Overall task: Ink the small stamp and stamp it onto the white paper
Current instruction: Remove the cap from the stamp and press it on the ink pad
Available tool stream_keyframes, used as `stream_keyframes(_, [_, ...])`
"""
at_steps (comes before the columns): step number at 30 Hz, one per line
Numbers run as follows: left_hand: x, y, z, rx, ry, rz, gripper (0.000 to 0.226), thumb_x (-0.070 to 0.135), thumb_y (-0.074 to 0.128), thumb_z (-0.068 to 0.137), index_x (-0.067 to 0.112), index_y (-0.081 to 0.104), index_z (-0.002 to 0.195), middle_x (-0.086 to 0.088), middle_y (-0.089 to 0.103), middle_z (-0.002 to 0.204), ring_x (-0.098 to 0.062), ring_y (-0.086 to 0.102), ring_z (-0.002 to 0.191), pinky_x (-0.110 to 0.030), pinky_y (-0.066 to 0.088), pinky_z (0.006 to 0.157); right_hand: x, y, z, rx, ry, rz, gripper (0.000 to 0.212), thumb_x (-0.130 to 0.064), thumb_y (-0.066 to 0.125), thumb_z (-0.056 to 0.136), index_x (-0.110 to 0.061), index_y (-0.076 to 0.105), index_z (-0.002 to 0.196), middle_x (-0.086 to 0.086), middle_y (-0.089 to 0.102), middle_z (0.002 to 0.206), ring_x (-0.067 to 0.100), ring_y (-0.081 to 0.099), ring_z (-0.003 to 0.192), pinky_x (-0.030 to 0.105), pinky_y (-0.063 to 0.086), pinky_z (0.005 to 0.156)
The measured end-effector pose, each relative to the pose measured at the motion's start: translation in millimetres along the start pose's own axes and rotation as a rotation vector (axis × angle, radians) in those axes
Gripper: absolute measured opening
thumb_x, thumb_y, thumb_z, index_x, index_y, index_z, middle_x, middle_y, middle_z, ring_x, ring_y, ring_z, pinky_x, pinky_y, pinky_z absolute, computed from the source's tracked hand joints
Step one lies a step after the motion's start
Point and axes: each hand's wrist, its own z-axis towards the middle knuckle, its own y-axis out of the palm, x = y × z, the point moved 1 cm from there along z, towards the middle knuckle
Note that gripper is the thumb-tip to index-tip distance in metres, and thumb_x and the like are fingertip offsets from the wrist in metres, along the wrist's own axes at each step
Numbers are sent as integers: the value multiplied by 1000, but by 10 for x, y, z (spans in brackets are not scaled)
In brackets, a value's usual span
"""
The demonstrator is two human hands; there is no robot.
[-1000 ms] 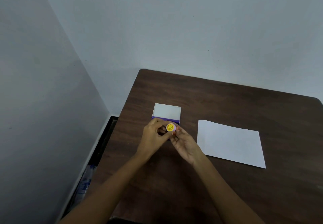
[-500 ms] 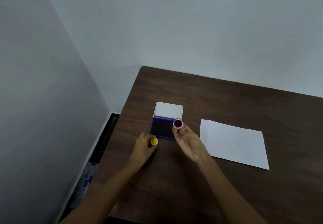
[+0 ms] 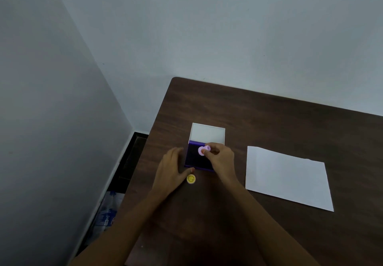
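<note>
My right hand (image 3: 220, 157) pinches the small pink stamp (image 3: 203, 150) and holds it face down on the dark purple ink pad (image 3: 194, 160). The pad's white lid (image 3: 207, 134) stands open behind it. My left hand (image 3: 172, 169) rests flat on the table against the pad's left side, fingers apart, holding nothing. The stamp's yellow smiley cap (image 3: 190, 178) lies on the table just in front of the pad, by my left thumb. The white paper (image 3: 288, 177) lies flat to the right of the pad, apart from both hands.
The dark wooden table (image 3: 269, 124) stands in a room corner with grey walls to the left and behind. Its left edge runs close to my left arm. Plastic bottles (image 3: 107, 214) lie on the floor below that edge.
My left hand set the yellow cap down on the table and moved beside the pad. My right hand turned the stamp over and lowered it onto the ink pad.
</note>
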Motion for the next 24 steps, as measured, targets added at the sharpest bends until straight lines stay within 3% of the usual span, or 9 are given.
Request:
stream_keyframes(3, [-49,73,75,-74,55,23,82,36,71,76,8,26,139,-16,35,144,-24,31,132,-31,21,107,-85,172,89,-20,-142,-188,18,-10,62,83,1,65,97,21,67,102,19,57,88,22,40,77])
stream_keyframes(6, [-121,135,113,-102,136,138,81,43,62,81,11,18,142,-11,25,150,-19,19,138,-30,8,111,-97,303,166,-59,-172,-326,18,-12,56,86,1,64,97,20,66,103,23,58,90,15,34,74])
stream_keyframes(8, [-145,155,116,-99,181,194,79,48,57,83,13,18,142,-9,24,151,-17,18,138,-30,4,111,-97,349,175,-69,-186,-371,20,-12,53,88,2,63,98,20,65,105,25,58,93,18,37,77])
stream_keyframes(12, [-171,182,138,-102,217,242,75,48,54,84,14,19,142,-7,23,151,-16,16,139,-30,1,111,-94,412,172,-71,-226,-418,19,-10,52,89,3,61,101,22,63,106,28,57,97,30,44,86])
stream_keyframes(24, [-193,207,141,-82,239,278,73,46,54,85,10,21,140,-10,23,151,-18,17,139,-33,4,112,-57,516,154,-88,-224,-575,24,-7,50,89,0,55,112,19,52,120,28,50,110,35,43,96])
